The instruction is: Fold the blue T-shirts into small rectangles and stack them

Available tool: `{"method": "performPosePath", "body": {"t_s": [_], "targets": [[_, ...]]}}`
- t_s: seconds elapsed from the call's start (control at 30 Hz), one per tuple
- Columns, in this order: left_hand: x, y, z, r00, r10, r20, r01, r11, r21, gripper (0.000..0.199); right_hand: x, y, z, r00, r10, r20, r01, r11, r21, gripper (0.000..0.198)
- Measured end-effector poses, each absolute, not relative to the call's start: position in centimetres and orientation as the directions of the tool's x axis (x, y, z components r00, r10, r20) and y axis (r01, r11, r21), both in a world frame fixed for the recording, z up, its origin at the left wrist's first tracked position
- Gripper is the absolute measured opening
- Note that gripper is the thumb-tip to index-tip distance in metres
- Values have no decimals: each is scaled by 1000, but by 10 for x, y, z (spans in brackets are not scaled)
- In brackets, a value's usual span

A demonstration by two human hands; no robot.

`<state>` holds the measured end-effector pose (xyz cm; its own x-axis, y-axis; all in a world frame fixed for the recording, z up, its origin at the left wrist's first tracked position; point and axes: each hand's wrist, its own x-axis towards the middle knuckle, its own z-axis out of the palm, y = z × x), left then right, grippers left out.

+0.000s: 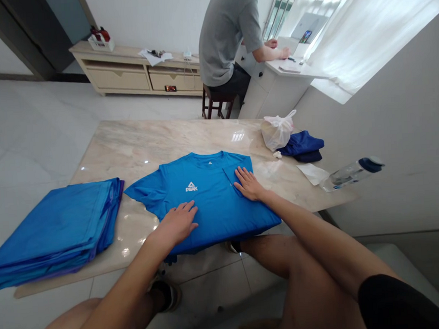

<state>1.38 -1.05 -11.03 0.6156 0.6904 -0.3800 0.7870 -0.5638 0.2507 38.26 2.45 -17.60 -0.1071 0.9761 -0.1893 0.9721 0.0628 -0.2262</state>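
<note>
A blue T-shirt with a white PEAK logo lies front up on the marble-look table, its collar pointing away from me. One sleeve sticks out on the left; the right side is folded inward over the chest. My right hand rests flat on that folded part, fingers spread. On the lower left of the shirt lies my left hand, its fingers apart and nothing in them. The shirt's hem reaches the near table edge and hangs slightly over it.
A stack of folded blue cloth covers the table's left end. At right stand a white plastic bag, dark blue cloth, a paper and a water bottle. Beyond the table, a person sits on a stool.
</note>
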Motion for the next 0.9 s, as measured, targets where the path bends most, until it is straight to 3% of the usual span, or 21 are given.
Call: {"method": "performPosePath", "body": {"t_s": [0.13, 0.27, 0.4, 0.53, 0.67, 0.83, 0.9], "targets": [[3, 3, -88, 576, 711, -402, 817, -522, 247, 53, 385, 35, -143, -53, 997, -57, 976, 40, -214, 66], [-23, 10, -56, 410, 858, -309, 912, -375, 168, 45, 368, 39, -116, 16, 1000, 16, 975, -13, -220, 51], [-63, 5, -42, 155, 960, -234, 988, -146, 56, 39, 314, 49, -105, -154, 987, -55, 956, 135, -259, 41], [-97, -4, -44, 15, 976, -218, 999, -4, 54, 43, 230, 60, -98, -317, 945, -78, 922, 288, -257, 33], [-116, -5, -49, -14, 969, -245, 996, 35, 79, 46, 146, 63, -98, -396, 912, -104, 895, 358, -265, 26], [-126, -2, -54, 19, 958, -286, 994, 12, 106, 48, 75, 54, -108, -402, 899, -173, 908, 368, -202, 46], [-123, -1, -59, 39, 962, -270, 990, 0, 141, 47, 60, 52, -110, -400, 896, -194, 913, 371, -168, 44]]}}
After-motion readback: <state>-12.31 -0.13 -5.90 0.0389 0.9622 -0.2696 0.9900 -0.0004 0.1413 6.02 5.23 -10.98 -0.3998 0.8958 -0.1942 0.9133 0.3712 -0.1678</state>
